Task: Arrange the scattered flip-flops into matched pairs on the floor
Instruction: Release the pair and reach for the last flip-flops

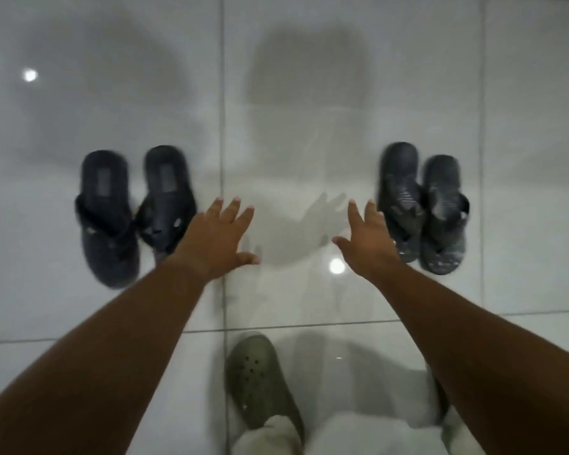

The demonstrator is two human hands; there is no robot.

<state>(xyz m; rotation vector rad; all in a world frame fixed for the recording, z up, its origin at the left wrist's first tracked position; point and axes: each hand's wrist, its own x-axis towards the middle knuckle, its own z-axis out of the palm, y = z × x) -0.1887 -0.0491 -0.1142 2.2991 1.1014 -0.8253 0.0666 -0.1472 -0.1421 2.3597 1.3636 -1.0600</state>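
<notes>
Two pairs of dark flip-flops lie on the glossy white tiled floor (293, 126). The left pair (109, 211) sits side by side, its right sandal (165, 192) partly behind my left hand. The right pair (421, 205) is smaller, with pale speckled marks, and its two sandals touch. My left hand (217, 238) hovers with fingers spread next to the left pair and holds nothing. Beside the right pair, my right hand (365, 244) is also spread and empty. The frame is slightly blurred.
My own foot in an olive green clog (260, 382) stands on the near tile, with pale trouser legs (342, 435) below. Tile seams cross the floor. A bright light reflection (336, 266) shines between my hands.
</notes>
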